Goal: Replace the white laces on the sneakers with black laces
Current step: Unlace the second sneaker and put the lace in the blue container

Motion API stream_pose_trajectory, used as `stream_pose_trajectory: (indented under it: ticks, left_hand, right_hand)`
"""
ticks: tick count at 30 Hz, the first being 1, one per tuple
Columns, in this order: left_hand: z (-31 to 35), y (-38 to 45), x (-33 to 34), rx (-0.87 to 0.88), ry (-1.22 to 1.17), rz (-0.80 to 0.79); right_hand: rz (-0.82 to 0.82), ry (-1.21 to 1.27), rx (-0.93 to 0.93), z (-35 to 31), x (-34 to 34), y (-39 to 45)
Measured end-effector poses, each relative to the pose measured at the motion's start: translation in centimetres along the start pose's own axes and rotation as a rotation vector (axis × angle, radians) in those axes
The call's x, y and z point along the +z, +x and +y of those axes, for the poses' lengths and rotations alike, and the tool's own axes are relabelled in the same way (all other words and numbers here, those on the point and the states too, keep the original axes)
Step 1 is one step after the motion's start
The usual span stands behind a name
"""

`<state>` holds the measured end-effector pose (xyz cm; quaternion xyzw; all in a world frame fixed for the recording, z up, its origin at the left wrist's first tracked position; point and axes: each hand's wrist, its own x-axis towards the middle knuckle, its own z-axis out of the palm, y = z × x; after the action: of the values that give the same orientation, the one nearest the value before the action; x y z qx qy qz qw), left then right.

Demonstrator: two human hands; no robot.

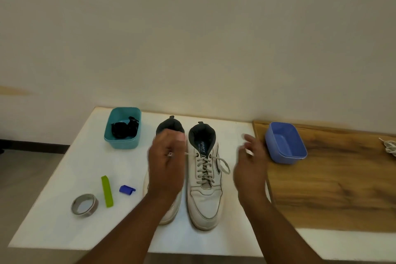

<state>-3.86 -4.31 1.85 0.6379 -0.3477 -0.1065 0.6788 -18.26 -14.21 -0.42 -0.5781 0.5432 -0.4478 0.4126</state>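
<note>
Two white sneakers stand side by side on the white table (64, 216), toes toward me. The right sneaker (205, 199) carries a white lace (204, 169) with its knot undone. My left hand (166, 169) hovers over the left sneaker (169, 214), hiding most of it, and pinches one lace end stretched from the right sneaker's top eyelet. My right hand (250, 167), blurred, is to the right of that shoe and seems to pinch the other white lace end. Black laces (124, 129) lie bundled in a teal box (122, 142) at the back left.
An empty blue box (286, 156) sits on the wooden surface (332, 188) to the right. A tape roll (84, 204), a green stick (107, 191) and a small blue clip (126, 189) lie at the front left. A white cord (390, 148) shows at the right edge.
</note>
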Motion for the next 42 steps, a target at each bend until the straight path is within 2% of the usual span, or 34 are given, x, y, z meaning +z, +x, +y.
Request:
stream_pose_trajectory:
  ticks: [2, 4, 6, 8, 9, 10, 12, 16, 20, 25, 28, 32, 34, 38, 42]
  left_hand:
    - [0.7, 0.3, -0.9, -0.034, -0.093, 0.171]
    - [0.3, 0.6, -1.5, 0.030, 0.039, 0.198]
    - [-0.8, 0.4, -1.5, 0.119, 0.428, 0.054]
    - [-2.6, -0.2, -1.1, 0.215, 0.833, -0.198]
    - [-3.1, -0.6, -0.6, 0.235, 0.953, -0.312]
    - [-3.3, -1.0, -0.1, 0.231, 1.025, -0.409]
    - [-3.6, -1.5, 0.6, 0.217, 1.090, -0.502]
    - [-3.7, -1.3, 0.8, 0.177, 1.165, -0.514]
    - [-3.3, -0.8, 0.5, 0.171, 1.185, -0.463]
    - [-3.1, -1.0, 0.2, 0.122, 1.176, -0.422]
    - [-3.5, -1.2, 0.4, 0.199, 1.130, -0.461]
    - [-3.7, -1.8, 0.9, 0.299, 1.103, -0.590]
    - [-3.8, -1.6, 1.2, 0.257, 1.053, -0.560]
    - [-3.5, -0.9, 1.4, 0.088, 0.733, -0.380]
    - [-2.9, -1.0, 1.3, 0.063, 0.691, -0.417]
  right_hand:
    - [-0.348, -0.319, -0.264, 0.0, 0.7, -0.8]
    - [-0.540, -0.620, -0.410, 0.0, 0.9, -1.4]
    - [-0.587, -0.718, -0.382, -0.1, 0.8, -1.7]
    - [-0.586, -0.724, -0.353, -0.2, 0.6, -1.7]
    - [-0.589, -0.725, -0.354, -0.3, 0.5, -1.7]
    - [-0.596, -0.712, -0.355, -0.3, 0.5, -1.6]
    - [-0.612, -0.673, -0.361, -0.5, 0.6, -1.7]
    - [-0.581, -0.684, -0.404, -0.3, 0.5, -1.5]
    - [-0.468, -0.723, -0.420, -0.6, -0.5, -0.7]
    - [-0.443, -0.780, -0.359, -0.2, -0.2, -1.6]
    - [-0.437, -0.763, -0.306, -0.3, -0.2, -1.7]
    - [-0.461, -0.624, -0.216, -0.7, -0.7, -1.7]
    - [-0.465, -0.615, -0.239, -0.5, -0.8, -1.7]
    - [-0.504, -0.648, -0.272, -0.3, -1.0, -1.8]
    - [-0.488, -0.674, -0.286, -0.2, -1.3, -1.6]
